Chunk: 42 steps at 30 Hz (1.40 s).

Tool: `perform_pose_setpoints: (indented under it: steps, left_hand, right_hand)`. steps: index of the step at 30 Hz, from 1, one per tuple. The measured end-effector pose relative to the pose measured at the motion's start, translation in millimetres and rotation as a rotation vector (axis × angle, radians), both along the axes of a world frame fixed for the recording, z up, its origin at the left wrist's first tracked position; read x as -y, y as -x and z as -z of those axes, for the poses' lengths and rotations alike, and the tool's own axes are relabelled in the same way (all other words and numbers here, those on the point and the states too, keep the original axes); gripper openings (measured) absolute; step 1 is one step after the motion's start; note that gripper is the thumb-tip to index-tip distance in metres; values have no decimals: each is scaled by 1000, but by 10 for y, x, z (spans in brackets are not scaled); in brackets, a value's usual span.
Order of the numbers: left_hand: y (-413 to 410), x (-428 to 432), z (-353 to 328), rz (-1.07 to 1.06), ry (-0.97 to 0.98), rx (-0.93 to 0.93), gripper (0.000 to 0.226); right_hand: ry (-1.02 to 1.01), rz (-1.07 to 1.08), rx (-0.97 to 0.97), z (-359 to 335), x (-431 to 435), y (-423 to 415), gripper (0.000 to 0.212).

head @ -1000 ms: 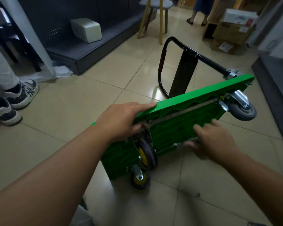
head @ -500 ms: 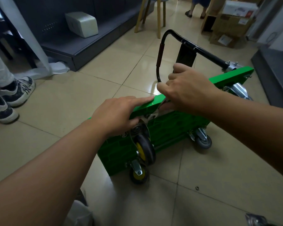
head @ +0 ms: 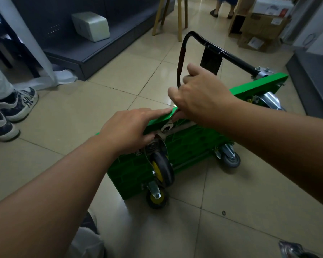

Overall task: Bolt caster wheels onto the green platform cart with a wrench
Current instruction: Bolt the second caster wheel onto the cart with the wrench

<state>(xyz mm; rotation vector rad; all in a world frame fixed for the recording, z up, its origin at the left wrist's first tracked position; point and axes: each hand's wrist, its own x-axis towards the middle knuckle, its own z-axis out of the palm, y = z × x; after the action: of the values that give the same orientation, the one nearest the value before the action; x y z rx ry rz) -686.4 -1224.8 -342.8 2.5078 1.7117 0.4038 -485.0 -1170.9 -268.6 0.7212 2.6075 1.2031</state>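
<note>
Glossy beige tile floor (head: 67, 112), shop-like room. Got the green cart (head: 190, 144) tipped on its long edge, underside toward the body, right under both hands. Steadying it with the left hand (head: 127, 131): flat on the top edge, fingers straight, thumb tucked below; pressing, not clasping. Gripping the wrench (head: 167, 127) in the right hand (head: 199, 101), fingers curled round the shank, just beyond the left fingertips.

Changed in the last second: lifted the right hand from low against the underside to above the top edge, then brought the wrench head down at the mount of the yellow-hub caster (head: 161, 168) just below the left hand. Kept the left hand put. Reads as going from reaching to tightening a mount bolt; can't confirm the seating, too small and partly behind the thumb.

Counting four casters on: second yellow caster (head: 157, 198) nearer the body than the first, grey caster (head: 230, 158) under the right forearm, chrome-bracketed caster (head: 270, 99) past the right wrist. Probably late in the job, final snugging.

Elsewhere: black handle (head: 235, 61) sticking out beyond the right hand. Small loose ring (head: 223, 212), washer or nut, on the tiles below the right forearm; worth checking before calling it done. White box (head: 90, 26) on a dark step (head: 108, 51) well beyond the left hand, stool legs (head: 179, 17) and cardboard boxes (head: 263, 25) beyond the right hand, a bystander's sneakers (head: 17, 103) off to the left of the left arm.
</note>
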Motion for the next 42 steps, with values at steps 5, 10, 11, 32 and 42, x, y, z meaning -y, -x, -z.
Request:
perform_pose_setpoints:
  steps: [5, 10, 11, 32, 42]
  left_hand:
    - [-1, 17, 15, 2, 2, 3, 72]
    - [6, 5, 16, 2, -6, -1, 72]
    - [7, 9, 17, -1, -8, -7, 71]
    - [27, 32, 12, -8, -5, 13, 73]
    - [-9, 64, -1, -23, -25, 13, 71]
  right_hand:
    - [44, 49, -147, 261, -68, -207, 59]
    - [4, -52, -240, 418, -196, -312, 58]
    - [-2, -69, -274, 451, -198, -325, 58]
    - [-136, -236, -785, 977, -208, -484, 65]
    - [-145, -166, -885, 1159, -165, -505, 65]
